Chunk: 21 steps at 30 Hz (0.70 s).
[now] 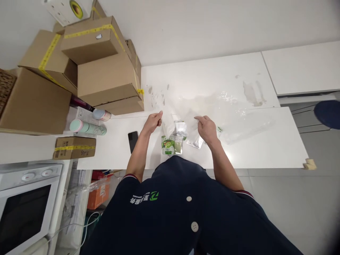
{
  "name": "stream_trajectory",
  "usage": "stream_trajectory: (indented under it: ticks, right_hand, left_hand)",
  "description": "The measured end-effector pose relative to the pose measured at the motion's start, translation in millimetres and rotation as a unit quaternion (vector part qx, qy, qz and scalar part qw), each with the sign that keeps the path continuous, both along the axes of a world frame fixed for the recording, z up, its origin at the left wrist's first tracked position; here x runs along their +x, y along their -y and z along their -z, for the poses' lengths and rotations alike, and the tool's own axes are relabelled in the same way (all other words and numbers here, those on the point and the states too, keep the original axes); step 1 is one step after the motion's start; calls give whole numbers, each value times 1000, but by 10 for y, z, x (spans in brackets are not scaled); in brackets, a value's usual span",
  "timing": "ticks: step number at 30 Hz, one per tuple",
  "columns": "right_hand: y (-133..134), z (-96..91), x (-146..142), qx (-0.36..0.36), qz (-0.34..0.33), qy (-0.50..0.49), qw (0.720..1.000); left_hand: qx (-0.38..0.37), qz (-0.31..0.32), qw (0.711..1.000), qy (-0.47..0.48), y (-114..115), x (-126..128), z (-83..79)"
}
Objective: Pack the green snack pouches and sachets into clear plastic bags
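Note:
A large sheet of clear plastic (231,120), perhaps a bag, spreads over the white table between and beyond my hands. My left hand (153,124) is closed in a pinch on the plastic's left edge, thumb on top. Further right, my right hand (206,128) is closed on another part of it, index finger reaching left. Beneath and between the hands lie a green packet with an avocado picture (168,145), a small pouch with a green window (178,145) and silvery packets (196,142). The plastic partly covers these packets.
A black phone (132,141) lies left of my left forearm. Cardboard boxes (106,81) are stacked at the back left, near a mint-green bottle (87,127) and a small taped box (74,148). A microwave (29,198) stands lower left; a blue stool (328,114) is far right.

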State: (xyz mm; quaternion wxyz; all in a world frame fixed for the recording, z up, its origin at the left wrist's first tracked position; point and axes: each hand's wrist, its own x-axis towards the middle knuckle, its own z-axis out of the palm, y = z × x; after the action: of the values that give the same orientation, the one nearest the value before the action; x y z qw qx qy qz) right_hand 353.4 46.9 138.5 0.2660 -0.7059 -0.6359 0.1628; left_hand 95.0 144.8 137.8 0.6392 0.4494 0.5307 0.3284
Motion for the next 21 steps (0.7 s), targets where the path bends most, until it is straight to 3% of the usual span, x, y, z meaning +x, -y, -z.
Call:
stream_trajectory:
  ticks: [4, 8, 13, 15, 17, 19, 21]
  right_hand:
    - [89, -67, -29, 13, 16, -14, 1000]
    - [211, -292, -159, 22, 3, -24, 999]
    - [298, -513, -471, 34, -64, -37, 997]
    - [250, -448, -521, 38, -64, -74, 994]
    - [163, -295, -434, 44, -22, -141, 989]
    - [72, -98, -193, 57, 78, -221, 971]
    - [2, 104, 154, 96, 179, -288, 936]
  left_hand:
    - [-3, -16, 999, 36, 15, 37, -121]
    - [49, -38, 998, 35, 118, 165, -318]
    - [68, 42, 995, 67, 528, 630, -530]
    - [79, 85, 990, 76, 656, 754, -592]
    - [103, 88, 988, 68, 713, 733, -597]
    - [131, 45, 990, 36, 718, 550, -497]
    - [147, -11, 989, -13, 722, 254, -266]
